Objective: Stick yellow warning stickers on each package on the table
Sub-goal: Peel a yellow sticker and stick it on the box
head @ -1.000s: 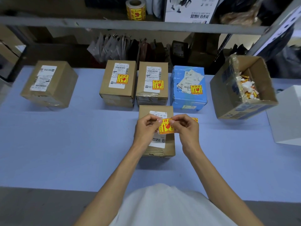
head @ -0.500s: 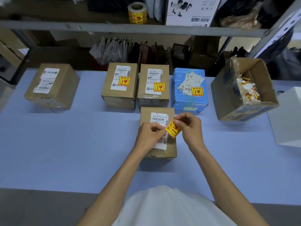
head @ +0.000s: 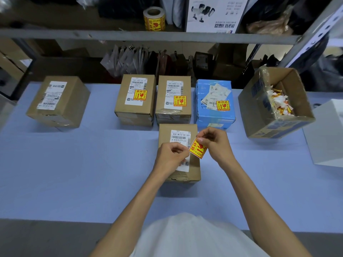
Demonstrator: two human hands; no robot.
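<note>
A yellow warning sticker [head: 197, 149] hangs tilted above the nearest brown package [head: 165, 134], which carries a white shipping label. My right hand [head: 216, 143] pinches the sticker's upper edge. My left hand [head: 169, 157] is curled over the package with its fingertips pinching at the sticker's lower left corner. Behind stand two brown packages [head: 136, 108] [head: 173, 112] and a blue package [head: 213, 115], each with a yellow sticker on top. A larger brown package [head: 59, 102] at the far left bears only a white label.
An open carton [head: 259, 112] holding crumpled sticker backings stands at the right, with a white box [head: 326, 138] beside it. A roll of yellow stickers [head: 154, 19] sits on the shelf above. The blue table [head: 83, 164] stretches left of my arms.
The sticker has turned from flat and level between both hands to tilted, now held mainly by my right hand. My left hand has dropped slightly toward the package.
</note>
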